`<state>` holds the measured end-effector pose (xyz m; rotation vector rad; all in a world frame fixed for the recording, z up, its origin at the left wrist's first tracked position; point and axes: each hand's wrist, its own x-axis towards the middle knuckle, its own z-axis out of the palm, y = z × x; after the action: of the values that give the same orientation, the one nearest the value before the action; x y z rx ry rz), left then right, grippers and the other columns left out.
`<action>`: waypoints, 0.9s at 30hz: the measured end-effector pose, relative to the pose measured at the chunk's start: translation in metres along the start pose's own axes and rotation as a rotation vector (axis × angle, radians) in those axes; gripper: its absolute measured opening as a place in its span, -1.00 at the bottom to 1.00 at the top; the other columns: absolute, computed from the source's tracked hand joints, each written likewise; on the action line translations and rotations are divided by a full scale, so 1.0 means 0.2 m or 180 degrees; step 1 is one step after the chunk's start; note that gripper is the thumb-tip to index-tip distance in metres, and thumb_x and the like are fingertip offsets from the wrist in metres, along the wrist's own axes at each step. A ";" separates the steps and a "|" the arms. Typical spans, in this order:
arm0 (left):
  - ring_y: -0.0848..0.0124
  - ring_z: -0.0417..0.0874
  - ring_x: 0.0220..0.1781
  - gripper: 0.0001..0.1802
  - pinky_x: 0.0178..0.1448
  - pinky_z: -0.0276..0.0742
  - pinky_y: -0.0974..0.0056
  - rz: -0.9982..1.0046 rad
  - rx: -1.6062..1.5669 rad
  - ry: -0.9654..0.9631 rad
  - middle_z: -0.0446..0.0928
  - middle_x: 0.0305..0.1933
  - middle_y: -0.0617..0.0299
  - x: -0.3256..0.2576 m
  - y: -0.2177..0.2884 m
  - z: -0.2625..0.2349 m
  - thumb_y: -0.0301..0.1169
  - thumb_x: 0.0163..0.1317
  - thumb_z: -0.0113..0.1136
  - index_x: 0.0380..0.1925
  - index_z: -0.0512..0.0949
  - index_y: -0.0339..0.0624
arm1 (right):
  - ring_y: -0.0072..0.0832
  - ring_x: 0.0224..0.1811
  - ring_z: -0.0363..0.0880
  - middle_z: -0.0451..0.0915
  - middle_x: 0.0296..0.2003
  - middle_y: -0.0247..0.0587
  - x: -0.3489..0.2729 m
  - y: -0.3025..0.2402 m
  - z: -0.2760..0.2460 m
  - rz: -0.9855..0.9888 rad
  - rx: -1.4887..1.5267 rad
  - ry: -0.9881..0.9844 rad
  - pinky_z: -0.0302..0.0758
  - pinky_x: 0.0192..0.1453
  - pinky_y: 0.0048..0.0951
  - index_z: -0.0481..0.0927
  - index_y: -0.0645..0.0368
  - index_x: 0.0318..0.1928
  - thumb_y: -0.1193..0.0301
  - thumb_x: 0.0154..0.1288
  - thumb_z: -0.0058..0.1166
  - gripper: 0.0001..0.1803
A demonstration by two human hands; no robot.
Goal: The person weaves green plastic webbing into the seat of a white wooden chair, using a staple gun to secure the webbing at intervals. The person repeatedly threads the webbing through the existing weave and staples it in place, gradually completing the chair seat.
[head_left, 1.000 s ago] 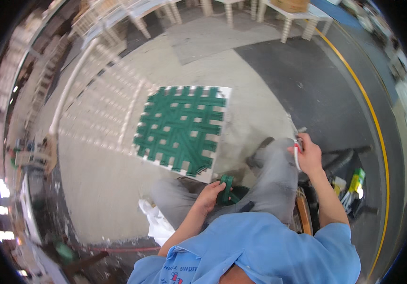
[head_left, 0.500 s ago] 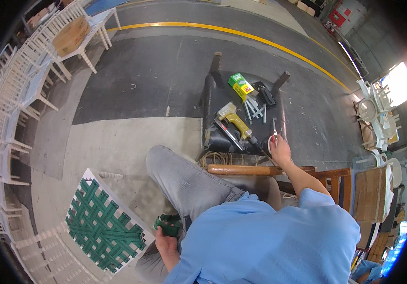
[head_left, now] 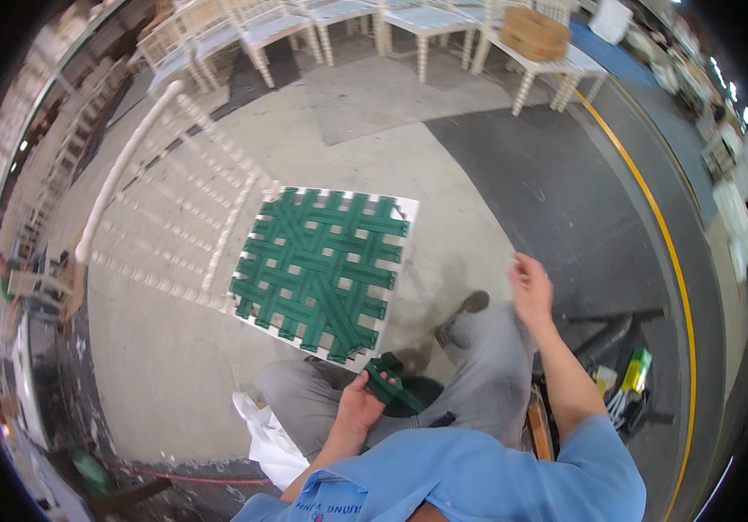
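Note:
My left hand is closed on a bundle of green webbing above my lap. Just beyond it stands a white chair with turned spindles. Its seat is woven with green webbing strips, crossing with gaps between them, some running diagonally. My right hand is raised over my right knee, its fingers loosely bent and apart. Nothing shows in it.
At the right, an upturned black stool carries a green and yellow box, partly behind my arm. A white bag lies by my left leg. White chairs line the back, one bearing a brown carton.
My view has swung left to the woven chair. My right hand has left the scissors by the black stool and come over my knee. The left hand keeps the green webbing.

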<state>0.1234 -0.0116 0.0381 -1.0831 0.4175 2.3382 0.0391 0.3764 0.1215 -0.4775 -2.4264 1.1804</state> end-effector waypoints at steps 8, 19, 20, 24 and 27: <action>-0.06 0.61 0.14 -0.64 0.34 0.54 -0.20 0.0013 -0.0120 -0.0209 0.57 0.06 -0.02 0.08 0.00 0.05 -0.30 0.54 0.03 0.18 0.47 -0.31 | -0.13 0.26 0.59 0.59 0.22 0.01 0.90 -0.42 1.20 -0.0983 -0.1495 -0.1416 0.54 0.30 -0.11 0.59 0.12 0.27 0.09 0.33 0.25 -0.42; 0.07 0.68 0.07 -0.65 0.25 0.64 -0.03 0.0376 0.0078 0.0161 0.63 0.06 0.03 -0.01 0.01 -0.03 -0.32 0.57 0.03 0.19 0.48 -0.31 | -0.22 -0.01 0.71 0.73 -0.05 0.06 1.04 -0.32 1.54 0.0196 -0.0656 -0.3148 0.60 0.09 -0.22 0.64 0.27 0.19 0.21 0.23 0.33 -0.43; 0.08 0.68 0.07 -0.66 0.24 0.64 -0.03 0.0428 0.0135 0.0160 0.63 0.07 0.03 -0.03 0.02 -0.04 -0.33 0.58 0.01 0.19 0.47 -0.31 | -0.21 0.01 0.71 0.73 -0.02 0.05 1.02 -0.28 1.52 0.0248 -0.0569 -0.3067 0.59 0.12 -0.22 0.64 0.26 0.19 0.18 0.22 0.34 -0.41; 0.12 0.68 0.06 -0.68 0.18 0.66 -0.01 0.0801 0.0431 0.0146 0.62 0.11 0.03 -0.05 0.13 0.02 -0.36 0.60 -0.04 0.19 0.46 -0.33 | -0.20 0.01 0.71 0.72 0.00 0.07 1.02 -0.15 1.35 0.0480 -0.0268 -0.2489 0.60 0.11 -0.24 0.60 0.29 0.22 0.20 0.21 0.36 -0.37; 0.10 0.72 -0.05 -0.71 0.06 0.71 0.00 0.1389 0.0401 0.0077 0.64 0.05 0.01 -0.04 0.18 0.02 -0.38 0.59 -0.02 0.15 0.47 -0.33 | -0.19 -0.01 0.71 0.71 -0.01 0.09 0.92 -0.04 1.25 0.0739 -0.0255 -0.1943 0.62 0.04 -0.23 0.56 0.32 0.25 0.23 0.23 0.36 -0.36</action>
<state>0.1044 -0.0411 0.0496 -1.0416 0.8733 2.6269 -0.2426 0.2903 0.0232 -0.4854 -3.0049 1.5030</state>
